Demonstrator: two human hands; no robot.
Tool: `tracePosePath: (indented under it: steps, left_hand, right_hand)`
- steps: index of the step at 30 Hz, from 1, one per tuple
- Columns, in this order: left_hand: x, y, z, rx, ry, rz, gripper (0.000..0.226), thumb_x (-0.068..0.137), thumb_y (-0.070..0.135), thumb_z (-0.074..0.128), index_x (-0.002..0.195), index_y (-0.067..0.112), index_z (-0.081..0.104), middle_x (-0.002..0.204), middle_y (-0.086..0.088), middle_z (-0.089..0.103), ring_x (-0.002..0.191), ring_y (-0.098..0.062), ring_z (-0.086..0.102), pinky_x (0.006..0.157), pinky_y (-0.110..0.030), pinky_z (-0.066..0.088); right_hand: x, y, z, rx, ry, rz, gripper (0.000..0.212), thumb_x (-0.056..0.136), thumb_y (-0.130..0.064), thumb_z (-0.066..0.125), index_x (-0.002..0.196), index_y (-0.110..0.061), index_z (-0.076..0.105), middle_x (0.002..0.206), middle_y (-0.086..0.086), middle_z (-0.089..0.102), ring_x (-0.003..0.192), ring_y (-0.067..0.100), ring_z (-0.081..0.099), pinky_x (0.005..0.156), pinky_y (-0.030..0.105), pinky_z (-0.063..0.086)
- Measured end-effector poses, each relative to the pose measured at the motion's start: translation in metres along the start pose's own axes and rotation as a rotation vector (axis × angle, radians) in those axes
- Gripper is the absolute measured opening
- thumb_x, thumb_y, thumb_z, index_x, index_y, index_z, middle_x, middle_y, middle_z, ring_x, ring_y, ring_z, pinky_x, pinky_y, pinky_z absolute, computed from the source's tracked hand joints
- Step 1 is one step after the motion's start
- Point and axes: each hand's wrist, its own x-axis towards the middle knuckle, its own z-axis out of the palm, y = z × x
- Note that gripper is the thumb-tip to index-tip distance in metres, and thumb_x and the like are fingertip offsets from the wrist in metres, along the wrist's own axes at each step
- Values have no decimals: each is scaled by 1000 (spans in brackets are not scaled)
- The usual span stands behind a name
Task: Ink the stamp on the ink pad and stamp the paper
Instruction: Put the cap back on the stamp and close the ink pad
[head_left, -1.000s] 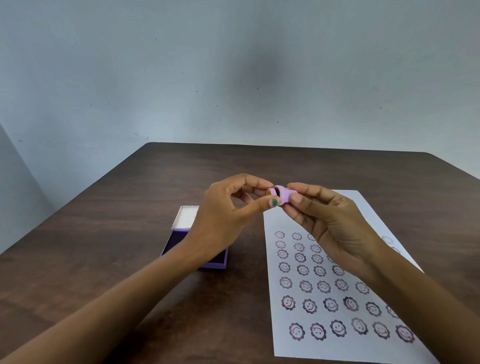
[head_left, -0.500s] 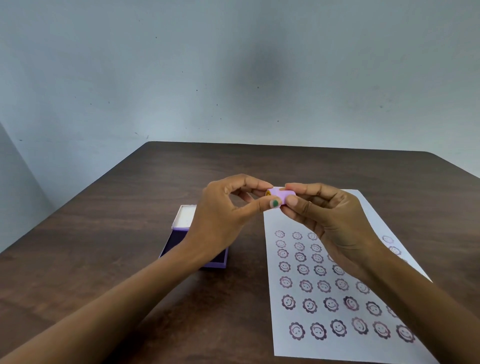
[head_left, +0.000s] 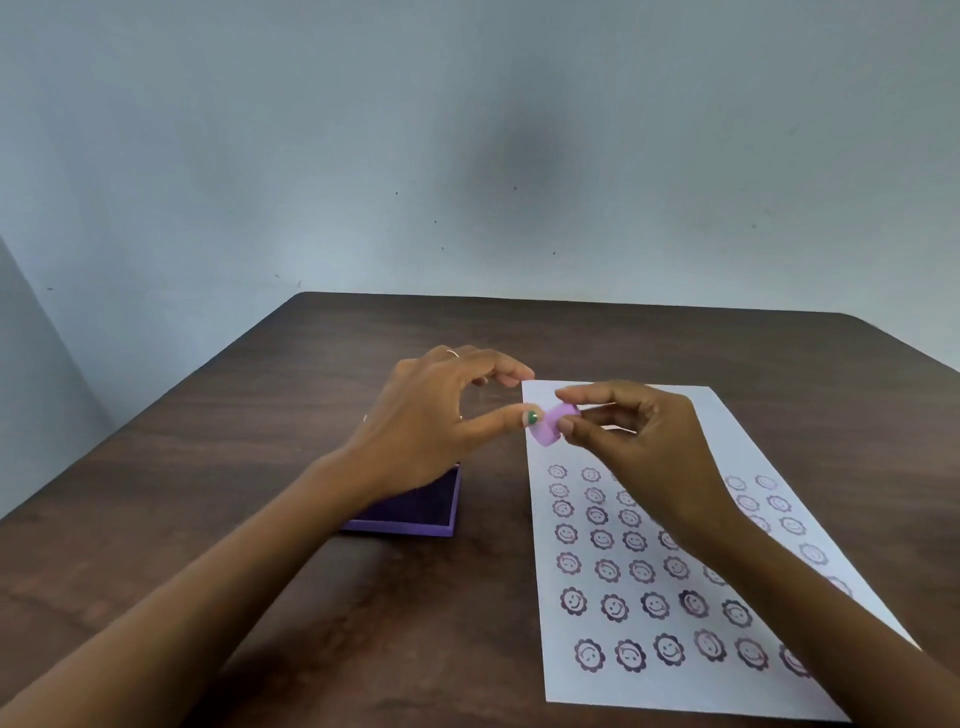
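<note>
Stamp (head_left: 551, 427): pale lilac-pink. Paper (head_left: 691, 415): white, patterned in rows of dark purple smiley-flower prints, some fainter toward 3 o'clock. Ink pad (head_left: 415, 512): violet case, near-black purple pad, on dark brown wood-grain table (head_left: 519, 338); wall (head_left: 467, 130) pale grey-blue.

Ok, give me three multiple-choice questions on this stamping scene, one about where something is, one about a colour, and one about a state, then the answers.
1. Where does the open purple ink pad lie?
A. left of the white stamped paper sheet
B. on the sheet
C. right of the sheet

2. What colour is the small plastic stamp?
A. green
B. lilac
C. red

3. Which hand grips the stamp?
A. neither
B. left hand alone
C. right hand

Answers: 1 A, the pad sits on the dark wooden table beside the sheet's left edge. 2 B, its body shows pale purple. 3 C, right thumb and forefinger pinch it; the left thumb only meets it.
</note>
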Motion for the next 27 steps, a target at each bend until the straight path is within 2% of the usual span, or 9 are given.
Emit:
tracePosePath:
  steps: [3,6,9,12,16,19,23,27]
  left_hand:
    - [-3,-15,-18,3,-71,-68,46,76,69,52,116,47,54,118,23,58,106,3,51,98,-41,42]
    - [-20,-40,-33,40,-160,-173,57,67,80,45,118,56,44,129,25,48,115,2,45,106,-46,33]
    - [-44,-67,-47,-3,-215,-318,77,56,87,47,125,58,34,138,25,37,123,2,37,109,-47,30]
    - [-53,-79,-59,-80,-339,-454,99,42,93,51,130,63,15,153,16,19,136,-7,26,114,-44,25]
    - [-50,-76,-63,-48,-550,-435,110,36,94,53,127,69,-4,157,19,3,144,-13,8,117,-40,14]
    - [-52,-75,-58,62,-645,-388,126,38,92,53,138,56,-14,158,15,0,143,-8,-2,118,-40,1]
    - [-55,-75,-56,114,-670,-379,128,44,86,57,140,50,-20,159,13,-4,144,-6,-9,117,-39,-9]
    - [-57,-77,-53,166,-687,-357,130,43,87,59,138,51,-22,158,14,-12,142,-6,-18,117,-45,-11]
  right_hand:
    - [0,-1,-1,-49,18,-44,17,74,-22,71,86,-33,66,98,-14,64,86,0,61,69,-2,43]
    - [-1,-5,-2,-73,16,-97,27,74,-21,71,76,-45,59,90,-21,61,82,-1,61,70,-1,44]
    - [-1,-4,1,-106,12,-113,18,74,-20,71,84,-33,63,92,-18,60,78,-2,60,68,-3,43]
    - [-2,-2,6,-161,21,-135,23,75,-17,70,97,-21,67,98,-10,63,80,0,61,70,-3,43]
    - [-8,-5,20,-200,-10,-227,27,75,-12,70,102,-15,66,96,-9,63,80,-6,58,72,-5,39]
    - [-14,-5,30,-295,-63,-282,26,76,-8,70,100,-15,67,93,-9,65,81,-1,61,76,-1,43]
    - [-17,-4,35,-312,-104,-310,24,77,-4,68,98,-15,68,90,-13,62,80,-9,56,79,-4,37]
    - [-19,-3,35,-324,-136,-283,24,80,-8,65,101,-19,67,97,-15,62,89,-4,57,81,-2,38]
